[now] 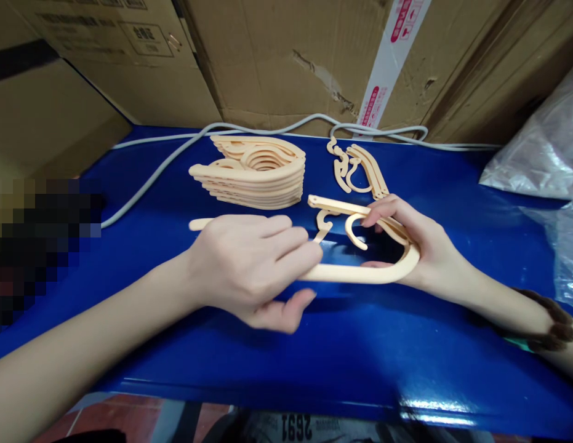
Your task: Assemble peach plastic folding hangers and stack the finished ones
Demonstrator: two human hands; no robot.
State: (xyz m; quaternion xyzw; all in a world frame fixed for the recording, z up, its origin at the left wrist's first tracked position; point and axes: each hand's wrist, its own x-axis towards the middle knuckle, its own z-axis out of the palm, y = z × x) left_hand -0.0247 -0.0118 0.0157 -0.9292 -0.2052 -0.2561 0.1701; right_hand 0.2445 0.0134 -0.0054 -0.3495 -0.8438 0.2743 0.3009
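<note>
A cream plastic folding clothes hanger (360, 274) is held between both hands above the blue table. My left hand (256, 258) has its fingers curled over the long lower bar, back of the hand up, thumb apart below. Past its wrist side sticks a pale rounded bar end, whose join to the rest is hidden. My right hand (413, 237) grips the hanger's bent right end, with fingers on the upper arm. The small hook (355, 232) shows between the arms. Behind my left hand lies a neat stack of folded hangers (253, 175).
More loose hanger parts (357, 166) lie behind my right hand. A grey cable (152, 184) runs along the back of the blue table (341, 369). Cardboard boxes (277, 61) stand behind it. Clear plastic bags (540, 141) rest at the right.
</note>
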